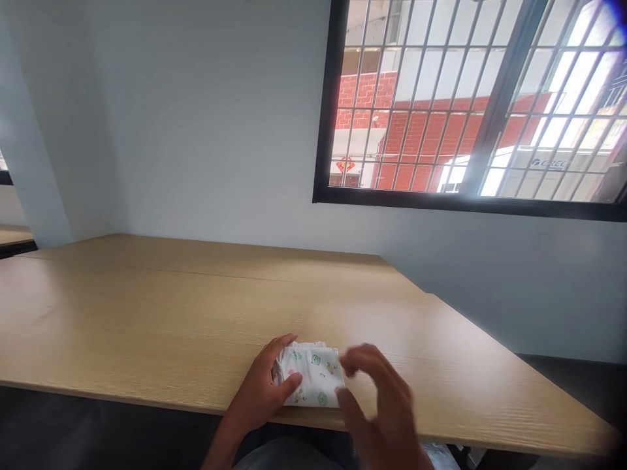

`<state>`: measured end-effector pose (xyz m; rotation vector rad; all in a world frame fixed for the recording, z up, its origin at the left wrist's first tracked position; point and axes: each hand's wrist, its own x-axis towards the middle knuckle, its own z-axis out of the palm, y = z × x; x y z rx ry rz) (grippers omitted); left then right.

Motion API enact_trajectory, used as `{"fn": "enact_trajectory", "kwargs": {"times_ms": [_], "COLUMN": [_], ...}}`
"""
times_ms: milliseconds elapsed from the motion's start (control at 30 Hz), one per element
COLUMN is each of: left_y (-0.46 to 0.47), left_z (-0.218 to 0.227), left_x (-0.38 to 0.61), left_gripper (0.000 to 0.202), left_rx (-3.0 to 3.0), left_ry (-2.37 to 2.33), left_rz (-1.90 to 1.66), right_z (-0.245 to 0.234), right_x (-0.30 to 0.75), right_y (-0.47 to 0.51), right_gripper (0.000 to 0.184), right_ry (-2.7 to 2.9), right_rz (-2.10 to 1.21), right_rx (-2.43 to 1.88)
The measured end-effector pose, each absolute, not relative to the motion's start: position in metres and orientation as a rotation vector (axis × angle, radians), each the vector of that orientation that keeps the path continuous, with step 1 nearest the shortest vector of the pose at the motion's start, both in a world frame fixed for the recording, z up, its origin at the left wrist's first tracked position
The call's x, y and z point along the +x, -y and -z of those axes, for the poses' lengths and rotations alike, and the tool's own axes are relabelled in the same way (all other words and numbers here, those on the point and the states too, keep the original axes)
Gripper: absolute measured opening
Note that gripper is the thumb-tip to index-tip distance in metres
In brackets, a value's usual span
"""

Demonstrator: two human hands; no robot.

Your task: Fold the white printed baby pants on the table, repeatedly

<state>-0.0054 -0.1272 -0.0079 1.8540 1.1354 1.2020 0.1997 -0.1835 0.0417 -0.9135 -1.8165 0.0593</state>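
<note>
A white cloth [316, 378], folded into a thick rectangular bundle with small green, pink and yellowish cartoon prints, lies close to the table's front edge. My left hand [267, 382] grips its left side, the thumb pressed on top and the fingers around the far left corner. At the right side of the bundle hovers my right hand [379, 405], slightly blurred, thumb and forefinger spread apart with a gap between them. Its fingertips are very near the cloth's right edge; whether they touch it I cannot tell.
The light wooden table [196, 313] stretches left and away to a pale wall [210, 117]. Its right edge slants towards me. A barred window [431, 104] with a dark frame is at the upper right. My lap [287, 454] is below the front edge.
</note>
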Motion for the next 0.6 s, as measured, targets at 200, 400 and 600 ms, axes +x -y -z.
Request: {"fn": "enact_trajectory", "kwargs": {"times_ms": [200, 400, 600], "left_y": [0.129, 0.129, 0.128], "left_z": [0.001, 0.001, 0.001], "left_x": [-0.006, -0.005, -0.006], "left_gripper": [0.049, 0.050, 0.029], "left_rx": [1.897, 1.919, 1.921], "left_ry": [-0.947, -1.010, -1.045], "left_rz": [-1.206, -1.195, -1.122], "right_z": [-0.020, -0.024, -0.030], "right_x": [0.193, 0.200, 0.200], "right_y": [0.131, 0.136, 0.140], "right_gripper": [0.031, 0.022, 0.021], "right_ry": [2.026, 1.988, 2.005], "right_rz": [-0.328, -0.568, -0.595], "right_rx": [-1.228, -1.183, -1.179]}}
